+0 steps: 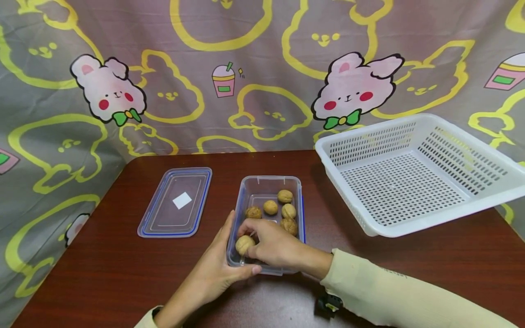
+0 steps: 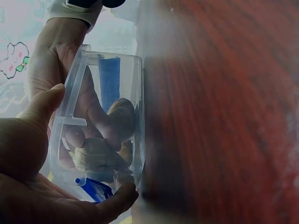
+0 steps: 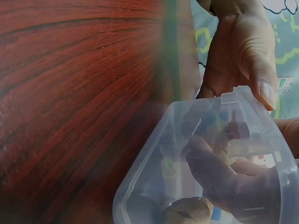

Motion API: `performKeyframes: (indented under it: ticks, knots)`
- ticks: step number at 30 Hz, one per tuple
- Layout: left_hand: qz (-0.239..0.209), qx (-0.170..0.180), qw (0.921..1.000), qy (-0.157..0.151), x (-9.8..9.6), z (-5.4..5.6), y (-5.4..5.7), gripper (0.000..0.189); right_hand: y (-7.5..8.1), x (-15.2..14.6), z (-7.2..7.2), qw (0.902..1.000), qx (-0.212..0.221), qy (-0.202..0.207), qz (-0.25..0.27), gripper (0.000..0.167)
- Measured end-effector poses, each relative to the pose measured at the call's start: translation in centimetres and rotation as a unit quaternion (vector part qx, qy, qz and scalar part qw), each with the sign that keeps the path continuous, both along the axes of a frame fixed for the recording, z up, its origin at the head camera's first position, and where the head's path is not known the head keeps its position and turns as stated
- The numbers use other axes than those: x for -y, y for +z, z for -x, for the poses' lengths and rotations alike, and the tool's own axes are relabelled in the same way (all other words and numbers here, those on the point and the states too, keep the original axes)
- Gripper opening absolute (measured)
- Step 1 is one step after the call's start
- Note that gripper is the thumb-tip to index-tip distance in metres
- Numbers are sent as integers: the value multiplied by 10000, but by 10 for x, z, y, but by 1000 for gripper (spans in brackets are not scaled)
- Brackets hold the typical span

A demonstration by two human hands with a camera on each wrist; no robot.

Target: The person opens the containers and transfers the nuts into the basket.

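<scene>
A clear plastic food container (image 1: 301, 214) with several walnuts (image 1: 270, 207) inside stands on the table. My left hand (image 1: 219, 266) grips its near left corner, the thumb along the front rim and the fingers against the left side wall. Down inside the container, my right hand (image 1: 275, 243) pinches a walnut (image 1: 244, 245) between thumb and fingers near the front left. Through the clear wall in the left wrist view, that walnut (image 2: 96, 155) shows beside the right fingers. More walnuts (image 1: 289, 211) lie along the right side, partly hidden behind the right hand.
The container's blue-edged lid (image 1: 176, 202), with a white square label, lies flat to the left. A white perforated plastic basket (image 1: 361, 214) stands at the right of the brown wooden table (image 1: 110, 273). A cartoon-patterned curtain (image 1: 266, 59) hangs behind the table.
</scene>
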State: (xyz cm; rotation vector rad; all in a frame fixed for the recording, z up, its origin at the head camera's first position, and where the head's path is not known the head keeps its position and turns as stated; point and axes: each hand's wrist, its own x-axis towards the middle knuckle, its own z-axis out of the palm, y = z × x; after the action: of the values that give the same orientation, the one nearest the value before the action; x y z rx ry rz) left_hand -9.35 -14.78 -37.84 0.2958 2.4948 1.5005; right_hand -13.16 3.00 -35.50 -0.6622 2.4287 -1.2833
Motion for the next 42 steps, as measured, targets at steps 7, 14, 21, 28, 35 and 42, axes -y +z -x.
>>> performKeyframes:
  ticks: [7,14,21,28,35,42]
  knots:
    - [16,56,10000,20,0,0,0,132,1,-1,0,9999,66,3,114,30]
    - [11,96,9999,27,-1,-1,1,133,6,-4,2,9998,-33,-67,165,31]
    - [-56,107,9999,3,0,-2,1,133,22,-16,4,9991,-161,-101,368,30]
    - [-83,111,9999,29,-1,-1,1,133,47,-36,4,9956,235,-311,852,30]
    - [61,134,9999,55,0,-1,1,134,70,-64,11,9950,99,-427,900,30]
    - [40,132,9998,107,0,-1,0,134,96,-100,26,9907,414,-624,1138,34]
